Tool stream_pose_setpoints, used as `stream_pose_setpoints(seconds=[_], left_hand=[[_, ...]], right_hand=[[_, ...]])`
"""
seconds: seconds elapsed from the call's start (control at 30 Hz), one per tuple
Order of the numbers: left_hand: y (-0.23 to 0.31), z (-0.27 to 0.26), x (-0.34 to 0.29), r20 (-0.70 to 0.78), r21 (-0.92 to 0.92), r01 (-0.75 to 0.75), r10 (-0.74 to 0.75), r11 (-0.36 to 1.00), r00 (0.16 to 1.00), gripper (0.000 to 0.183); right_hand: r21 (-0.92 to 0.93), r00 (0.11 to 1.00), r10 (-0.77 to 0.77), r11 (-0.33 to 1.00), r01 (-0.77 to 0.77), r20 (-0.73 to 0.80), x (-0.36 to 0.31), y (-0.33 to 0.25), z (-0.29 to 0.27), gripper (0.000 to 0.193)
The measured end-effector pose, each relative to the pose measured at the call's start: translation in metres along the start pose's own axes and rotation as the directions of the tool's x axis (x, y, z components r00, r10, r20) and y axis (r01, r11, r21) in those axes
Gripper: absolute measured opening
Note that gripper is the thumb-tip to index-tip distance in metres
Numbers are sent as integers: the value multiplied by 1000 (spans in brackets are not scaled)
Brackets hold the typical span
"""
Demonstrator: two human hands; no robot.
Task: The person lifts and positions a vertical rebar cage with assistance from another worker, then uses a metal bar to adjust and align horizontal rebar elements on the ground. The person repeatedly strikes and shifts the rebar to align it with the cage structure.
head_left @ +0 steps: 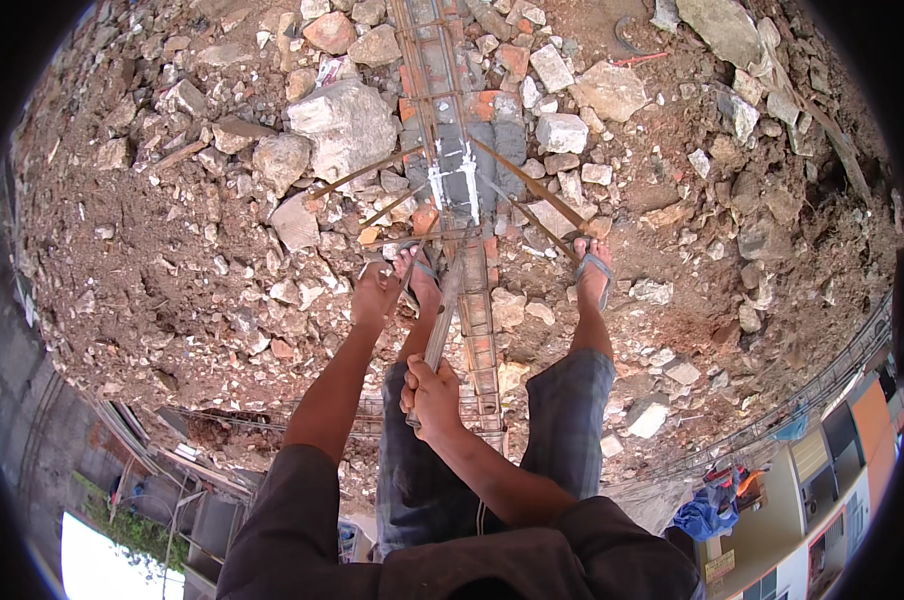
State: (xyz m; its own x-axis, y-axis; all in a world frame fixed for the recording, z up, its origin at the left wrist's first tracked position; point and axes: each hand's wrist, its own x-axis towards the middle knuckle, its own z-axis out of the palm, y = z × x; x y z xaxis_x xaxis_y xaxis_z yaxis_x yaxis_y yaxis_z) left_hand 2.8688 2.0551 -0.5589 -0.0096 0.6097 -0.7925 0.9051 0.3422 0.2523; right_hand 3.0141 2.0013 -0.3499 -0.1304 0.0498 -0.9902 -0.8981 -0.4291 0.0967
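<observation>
My right hand (430, 400) is wrapped round a long grey handle (442, 335), which slants up toward the rebar cage. The far end of this tool is hard to make out. To the left, beside my left foot, my left hand (374, 292) is closed with its fingertips together; what it pinches, if anything, is too small to name. Ahead of both hands, a long rusty rebar cage (480, 330) runs along a brick and mortar strip (500, 150). White-coated upright bars (436, 187) rise from it, and brown bars (544, 190) stick out to both sides.
Broken stones and soil cover both sides, with a large pale rock (344, 130) at the far left. My sandalled feet (594, 262) straddle the cage. More rebar (342, 420) lies across behind my legs. A blue tarp (707, 510) and buildings appear at the lower right.
</observation>
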Motion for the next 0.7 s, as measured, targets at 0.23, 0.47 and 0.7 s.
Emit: stream_pose_setpoints(seconds=[0.23,0.47,0.7], left_hand=[[32,-5,94,-121,311,-353,405,882,906,35],[39,18,118,44,182,-197,192,963,980,44],[28,18,118,60,132,-232,226,964,972,51]], right_hand=[[-34,1000,9,999,-9,7,-7,-12,-2,16],[-124,998,65,990,-64,5,-13,-24,-3,14],[-236,989,140,961,-147,-44,-30,-45,-22,15]])
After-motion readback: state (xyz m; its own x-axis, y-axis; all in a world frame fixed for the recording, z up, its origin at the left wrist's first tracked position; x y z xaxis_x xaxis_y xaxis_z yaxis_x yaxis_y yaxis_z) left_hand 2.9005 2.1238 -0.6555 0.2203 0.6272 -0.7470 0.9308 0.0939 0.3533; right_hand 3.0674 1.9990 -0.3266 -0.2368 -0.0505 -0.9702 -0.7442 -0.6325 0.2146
